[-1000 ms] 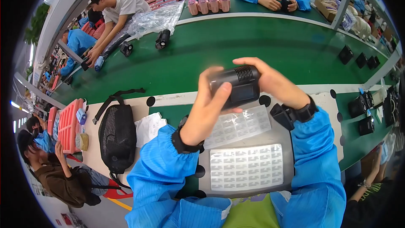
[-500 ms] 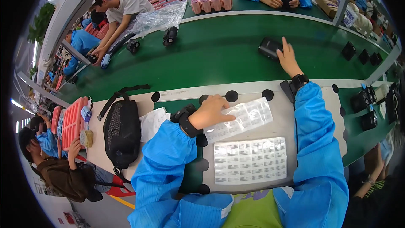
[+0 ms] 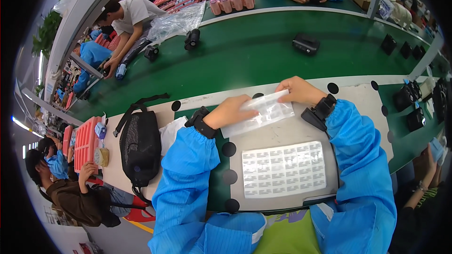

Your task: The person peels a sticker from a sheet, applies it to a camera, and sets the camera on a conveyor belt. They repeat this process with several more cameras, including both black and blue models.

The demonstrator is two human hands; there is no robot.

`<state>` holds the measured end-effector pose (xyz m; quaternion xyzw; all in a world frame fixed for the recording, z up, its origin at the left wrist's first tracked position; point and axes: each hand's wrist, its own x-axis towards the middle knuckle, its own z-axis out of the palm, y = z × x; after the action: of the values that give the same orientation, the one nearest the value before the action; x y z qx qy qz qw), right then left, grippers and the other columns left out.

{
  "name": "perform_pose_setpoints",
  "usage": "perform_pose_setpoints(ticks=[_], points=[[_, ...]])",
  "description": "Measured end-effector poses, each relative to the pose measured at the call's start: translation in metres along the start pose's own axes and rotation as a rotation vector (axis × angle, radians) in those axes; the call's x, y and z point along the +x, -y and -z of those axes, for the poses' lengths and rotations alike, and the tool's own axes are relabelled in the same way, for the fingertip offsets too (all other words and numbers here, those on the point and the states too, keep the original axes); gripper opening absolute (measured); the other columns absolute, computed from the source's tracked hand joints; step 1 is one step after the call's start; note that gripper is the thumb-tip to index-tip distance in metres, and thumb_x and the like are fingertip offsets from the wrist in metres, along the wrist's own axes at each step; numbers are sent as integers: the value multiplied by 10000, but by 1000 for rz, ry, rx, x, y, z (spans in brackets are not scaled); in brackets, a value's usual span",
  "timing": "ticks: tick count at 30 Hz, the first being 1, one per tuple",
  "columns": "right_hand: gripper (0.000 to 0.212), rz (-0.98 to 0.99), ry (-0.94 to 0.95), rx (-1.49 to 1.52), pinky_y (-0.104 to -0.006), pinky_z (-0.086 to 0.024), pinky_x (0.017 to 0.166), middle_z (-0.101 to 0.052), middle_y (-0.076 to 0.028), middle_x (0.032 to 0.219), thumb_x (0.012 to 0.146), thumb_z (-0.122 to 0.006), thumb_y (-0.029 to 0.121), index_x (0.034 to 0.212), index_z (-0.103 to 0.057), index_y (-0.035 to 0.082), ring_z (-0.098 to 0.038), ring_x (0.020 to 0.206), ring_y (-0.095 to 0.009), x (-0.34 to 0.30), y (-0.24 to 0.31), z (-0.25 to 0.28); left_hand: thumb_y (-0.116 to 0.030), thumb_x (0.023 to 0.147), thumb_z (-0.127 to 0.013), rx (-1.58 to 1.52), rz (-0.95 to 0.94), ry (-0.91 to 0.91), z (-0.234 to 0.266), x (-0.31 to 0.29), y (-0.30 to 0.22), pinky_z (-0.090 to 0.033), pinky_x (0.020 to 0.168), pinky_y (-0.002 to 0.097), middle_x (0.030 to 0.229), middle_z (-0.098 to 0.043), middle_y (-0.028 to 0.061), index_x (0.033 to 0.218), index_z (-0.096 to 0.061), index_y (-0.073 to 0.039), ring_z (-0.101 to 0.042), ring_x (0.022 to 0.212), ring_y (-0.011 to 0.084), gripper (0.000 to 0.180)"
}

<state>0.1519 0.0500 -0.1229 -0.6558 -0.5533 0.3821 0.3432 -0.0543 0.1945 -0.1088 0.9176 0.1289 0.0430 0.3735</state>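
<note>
Between my two hands is a translucent label sheet (image 3: pixel 270 111), tilted over the pale board. My left hand (image 3: pixel 231 112) grips its left part, thumb on top. At the sheet's upper right corner, the fingers of my right hand (image 3: pixel 301 90) pinch the edge. A white sheet of printed labels (image 3: pixel 284 169) lies flat on the board, nearer to me. Beyond my right hand, a black box-shaped device (image 3: pixel 306 44) rests alone on the green belt.
A black mesh bag (image 3: pixel 140 148) lies left of my left arm, beside pink trays (image 3: pixel 87 143). More black devices (image 3: pixel 192 39) stand on the green belt (image 3: pixel 226 61). Co-workers sit across the belt and at both sides. A metal post (image 3: pixel 426 59) rises at right.
My right hand has let go of the black device, come back toward me and taken hold of the label sheet's right corner. My left hand still holds the sheet.
</note>
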Motion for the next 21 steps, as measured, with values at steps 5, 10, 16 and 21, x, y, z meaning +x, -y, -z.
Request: perform_pose_setpoints(ticks=[5, 10, 16, 21], points=[[238, 88, -212, 123, -228, -436, 624, -629, -77, 789, 702, -678, 109, 907, -628, -1, -551, 685, -119, 6, -3, -14, -267, 801, -611, 101, -34, -159, -7, 8, 17, -449, 668, 269, 795, -625, 118, 902, -612, 31, -571, 712, 157, 314], [213, 50, -367, 85, -235, -433, 631, -625, -75, 801, 704, -680, 110, 897, -647, 28, -538, 680, -132, 10, 3, -21, -273, 806, -607, -4, 23, -165, -7, 11, 25, -453, 628, 256, 775, -630, 116, 888, -615, 48, -571, 661, 142, 331], [196, 120, -480, -129, -260, -439, 676, -615, -91, 848, 714, -670, 109, 895, -653, 36, -553, 743, -179, 3, 13, -23, -286, 809, -607, -29, 11, -190, -11, 11, 25, -448, 595, 237, 756, -629, 104, 899, -617, 56, -563, 623, 125, 353], [183, 197, -504, -156, -281, -444, 700, -607, -102, 864, 716, -664, 102, 883, -653, 29, -567, 765, -212, 5, 11, -24, -290, 807, -611, -14, 46, -203, -13, 12, 27, -446, 592, 230, 759, -629, 105, 908, -618, 56, -563, 624, 121, 361]])
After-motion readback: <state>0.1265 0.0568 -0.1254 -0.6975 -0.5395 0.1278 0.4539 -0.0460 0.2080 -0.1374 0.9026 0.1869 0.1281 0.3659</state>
